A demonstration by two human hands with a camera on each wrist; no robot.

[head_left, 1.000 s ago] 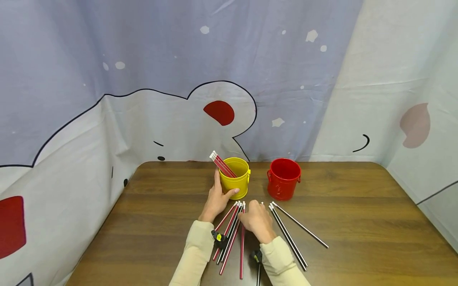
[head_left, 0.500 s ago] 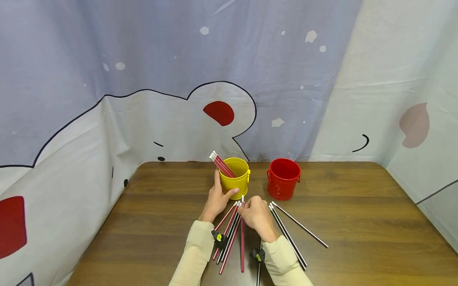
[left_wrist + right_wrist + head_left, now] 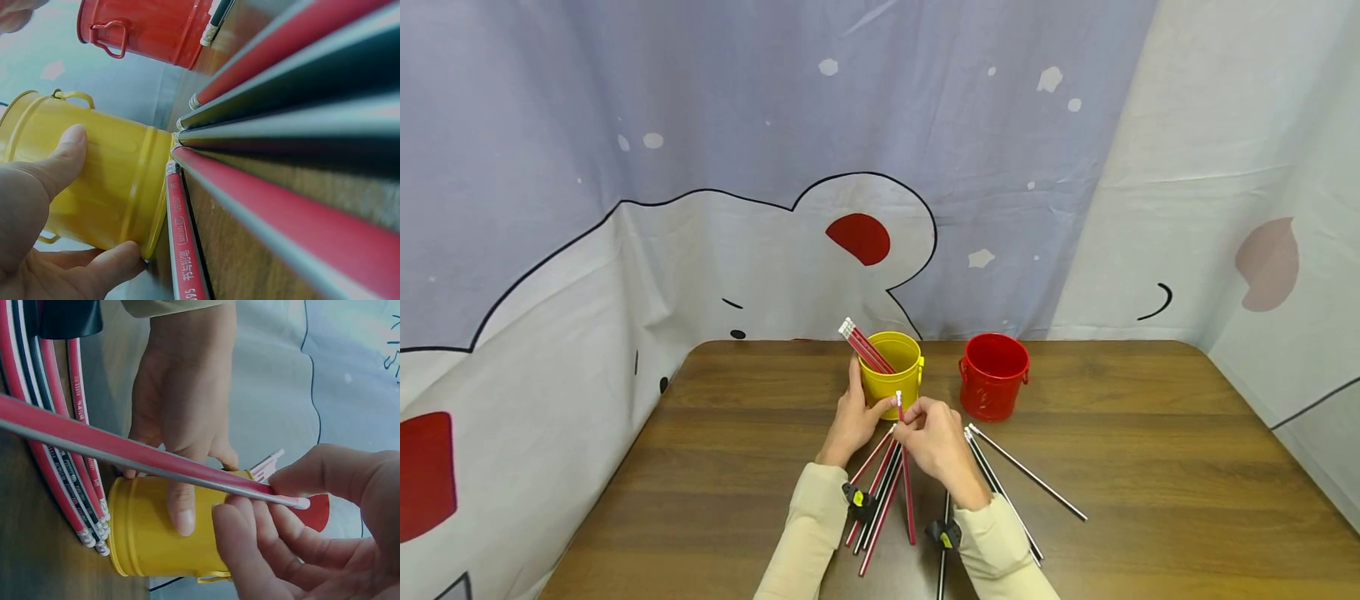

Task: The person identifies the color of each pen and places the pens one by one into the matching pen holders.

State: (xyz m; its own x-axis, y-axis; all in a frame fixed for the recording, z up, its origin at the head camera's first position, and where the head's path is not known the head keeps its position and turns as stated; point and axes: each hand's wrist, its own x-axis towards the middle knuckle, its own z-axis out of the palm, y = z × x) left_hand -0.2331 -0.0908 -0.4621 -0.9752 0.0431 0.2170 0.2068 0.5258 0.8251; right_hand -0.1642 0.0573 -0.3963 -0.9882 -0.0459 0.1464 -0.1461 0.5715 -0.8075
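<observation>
My left hand (image 3: 853,422) holds the yellow bucket (image 3: 904,389) from its left side, thumb across the front, as the left wrist view also shows. Several red pencils (image 3: 867,347) with white eraser ends lean inside that bucket. My right hand (image 3: 936,437) pinches one red pencil (image 3: 144,457) near its eraser end, with the rest of it slanting down toward me. In the right wrist view this pencil passes in front of the bucket and my left hand. Below my hands, several red and black pencils (image 3: 874,517) lie fanned on the table, their eraser ends close to the bucket's base.
To the right of the yellow bucket stands a red bucket (image 3: 992,387) with side handles. Several black pencils (image 3: 1028,472) lie in front of it on the wooden table (image 3: 1150,450), one partly under my right forearm. A printed curtain (image 3: 760,258) hangs behind the table's back edge.
My right hand has taken a red pencil from the fan, raising its eraser end up toward the yellow bucket. My left hand and both buckets have stayed put.
</observation>
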